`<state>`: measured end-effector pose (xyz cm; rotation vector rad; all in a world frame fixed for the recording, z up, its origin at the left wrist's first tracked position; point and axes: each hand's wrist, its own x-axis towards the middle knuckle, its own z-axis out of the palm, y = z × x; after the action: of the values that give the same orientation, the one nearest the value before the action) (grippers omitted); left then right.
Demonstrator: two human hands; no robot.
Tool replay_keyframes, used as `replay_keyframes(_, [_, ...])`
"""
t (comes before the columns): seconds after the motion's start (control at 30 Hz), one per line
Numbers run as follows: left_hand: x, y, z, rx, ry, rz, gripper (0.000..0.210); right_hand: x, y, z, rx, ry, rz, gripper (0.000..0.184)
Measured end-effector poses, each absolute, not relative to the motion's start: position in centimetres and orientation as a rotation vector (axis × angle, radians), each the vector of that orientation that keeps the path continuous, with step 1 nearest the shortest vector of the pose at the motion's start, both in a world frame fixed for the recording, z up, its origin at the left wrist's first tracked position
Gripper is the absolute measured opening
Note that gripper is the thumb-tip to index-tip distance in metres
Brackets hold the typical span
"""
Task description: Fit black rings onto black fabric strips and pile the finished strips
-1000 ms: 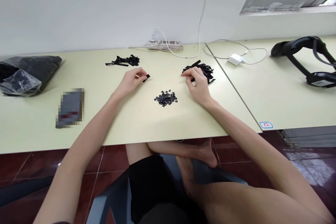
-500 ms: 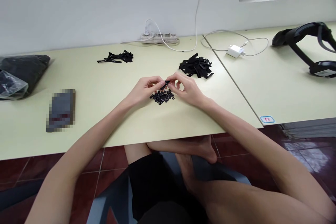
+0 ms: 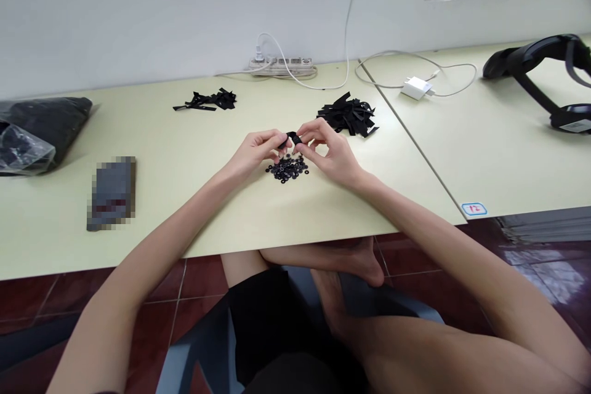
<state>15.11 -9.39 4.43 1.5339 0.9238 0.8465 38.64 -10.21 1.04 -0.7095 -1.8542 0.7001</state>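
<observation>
Pale tabletop (image 3: 286, 212) runs from dark rings (image 3: 287, 170) to front edge (image 3: 295, 242); both hands (image 3: 331, 152) pinch black strip (image 3: 297, 140).

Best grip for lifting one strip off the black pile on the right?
Probably the strip jutting from the near right corner of the pile: pinch its outer end, coming in from the right, since that end pokes out past the tangle.
</observation>
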Motion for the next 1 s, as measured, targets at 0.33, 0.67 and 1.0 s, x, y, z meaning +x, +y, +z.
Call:
replay_keyframes(0.33, [15.25,-9.13,4.07,1.439,0.890,0.895,0.043,38.62,-10.31,1.53,-0.748,-1.884,0.682,0.006])
replay_keyframes(0.67, [14.99,-9.10,3.77,1.581,0.877,0.776,0.049,38.89,-10.47,1.48,-0.673,-1.936,0.690,0.006])
replay_keyframes(1.0, [15.10,-9.36,4.48,1.543,0.974,0.804,0.049,38.97,-10.24,1.52,-0.732,-2.028,0.315,0.015])
